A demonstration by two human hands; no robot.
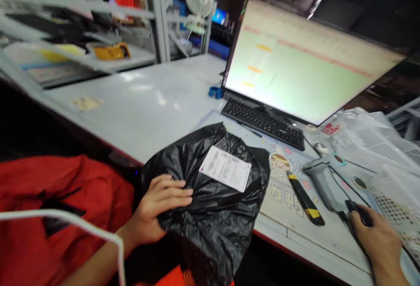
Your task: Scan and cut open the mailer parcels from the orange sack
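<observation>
My left hand point(164, 207) grips the left side of a black plastic mailing bag point(210, 216), its fingers lying over the top and its thumb hidden. A white printed label point(226, 167) is stuck on the crumpled bag, which overhangs the front edge of the table. At the far right, my right hand point(377, 235) rests over a black computer mouse point(364, 216). Just left of that hand lies a grey barcode scanner point(323, 183). Between scanner and bag is a black-and-yellow utility knife point(305, 198).
Behind the bag stand a keyboard point(262, 121) and a large lit monitor point(305, 62). White plastic baskets point(393, 203) with clear wrapping line the right side. A pen point(252, 130) lies before the keyboard. Red cloth point(65, 189) is at the lower left, with a white cable point(75, 222) crossing it.
</observation>
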